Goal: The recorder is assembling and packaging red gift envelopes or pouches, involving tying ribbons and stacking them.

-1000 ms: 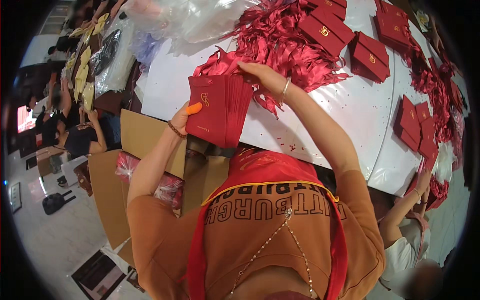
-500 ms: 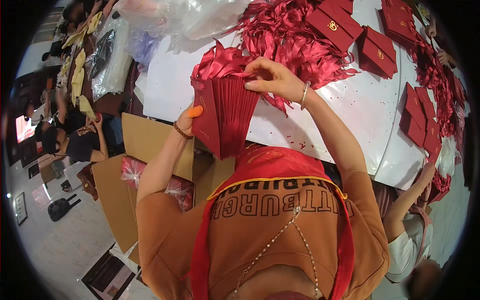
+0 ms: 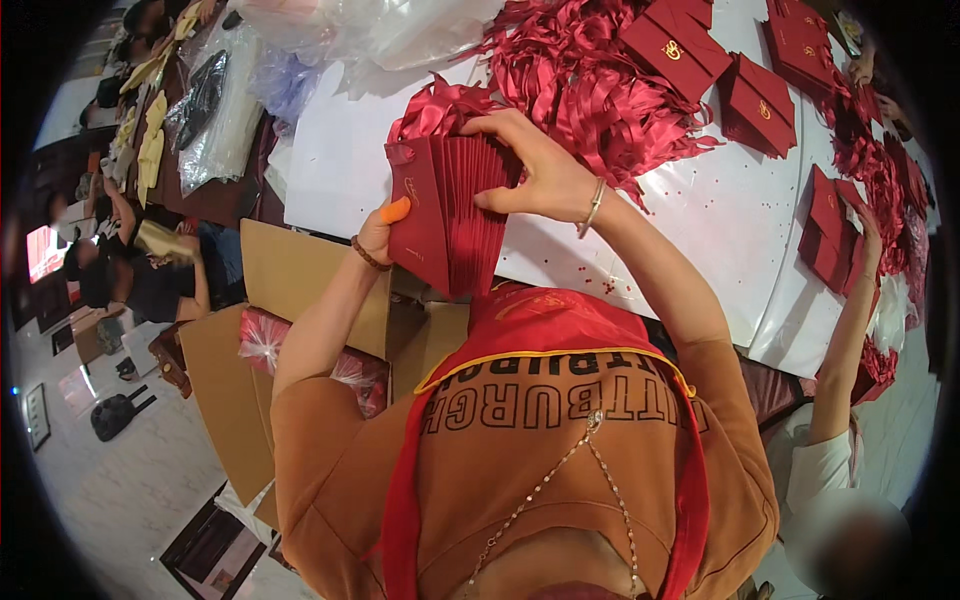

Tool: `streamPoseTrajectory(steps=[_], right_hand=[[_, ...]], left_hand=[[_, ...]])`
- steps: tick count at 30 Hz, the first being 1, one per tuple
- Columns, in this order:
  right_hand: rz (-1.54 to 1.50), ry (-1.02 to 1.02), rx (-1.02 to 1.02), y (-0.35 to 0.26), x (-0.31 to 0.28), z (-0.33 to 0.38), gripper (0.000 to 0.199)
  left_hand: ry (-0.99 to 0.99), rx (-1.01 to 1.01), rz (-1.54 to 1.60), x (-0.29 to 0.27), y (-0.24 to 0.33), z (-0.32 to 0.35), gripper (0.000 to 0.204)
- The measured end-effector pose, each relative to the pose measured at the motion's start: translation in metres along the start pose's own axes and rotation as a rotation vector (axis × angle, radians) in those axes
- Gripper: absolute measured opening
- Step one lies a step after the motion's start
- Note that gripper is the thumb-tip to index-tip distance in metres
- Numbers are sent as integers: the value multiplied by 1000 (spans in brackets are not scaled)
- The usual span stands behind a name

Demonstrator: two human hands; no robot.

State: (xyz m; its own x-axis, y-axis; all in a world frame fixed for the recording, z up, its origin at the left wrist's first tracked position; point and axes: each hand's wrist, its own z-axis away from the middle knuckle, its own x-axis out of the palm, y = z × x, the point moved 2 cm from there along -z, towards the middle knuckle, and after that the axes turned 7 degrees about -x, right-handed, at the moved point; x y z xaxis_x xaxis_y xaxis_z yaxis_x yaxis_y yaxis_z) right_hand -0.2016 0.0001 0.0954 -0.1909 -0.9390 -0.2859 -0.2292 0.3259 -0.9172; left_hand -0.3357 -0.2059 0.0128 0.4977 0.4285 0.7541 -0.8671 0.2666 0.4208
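Observation:
A thick fanned stack of dark red card envelopes (image 3: 425,215) with gold print is held over the near edge of the table. Glossy red ribbons (image 3: 445,108) spill from its far end. My left hand (image 3: 378,230) grips the stack's left side, an orange cover on its thumb. My right hand (image 3: 545,175) is closed around the far right part, thumb on the edges and fingers reaching across the top by the ribbons. The fingertips of my left hand are hidden behind the stack.
A heap of red ribbons (image 3: 590,90) covers the far table, beside more red envelopes (image 3: 758,105). An open cardboard box (image 3: 315,290) with plastic-wrapped red packs stands below left. Clear plastic bags (image 3: 380,30) lie at the far left. A co-worker's arm (image 3: 845,340) reaches in at right.
My right hand has shifted left and spread wider over the stack's far end. The stack has risen and turned slightly. At right, the co-worker's hand has reached farther onto the envelopes.

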Motion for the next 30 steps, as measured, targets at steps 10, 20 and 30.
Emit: streamPoseTrajectory(steps=[10, 20, 30], right_hand=[[157, 68, 141, 8, 12, 0, 46], [-610, -37, 495, 55, 9, -25, 2], [88, 671, 240, 46, 11, 12, 30]], left_hand=[[23, -14, -5, 0, 3, 5, 60], [80, -71, -148, -1, -2, 15, 68], [17, 33, -160, -4, 3, 9, 68]])
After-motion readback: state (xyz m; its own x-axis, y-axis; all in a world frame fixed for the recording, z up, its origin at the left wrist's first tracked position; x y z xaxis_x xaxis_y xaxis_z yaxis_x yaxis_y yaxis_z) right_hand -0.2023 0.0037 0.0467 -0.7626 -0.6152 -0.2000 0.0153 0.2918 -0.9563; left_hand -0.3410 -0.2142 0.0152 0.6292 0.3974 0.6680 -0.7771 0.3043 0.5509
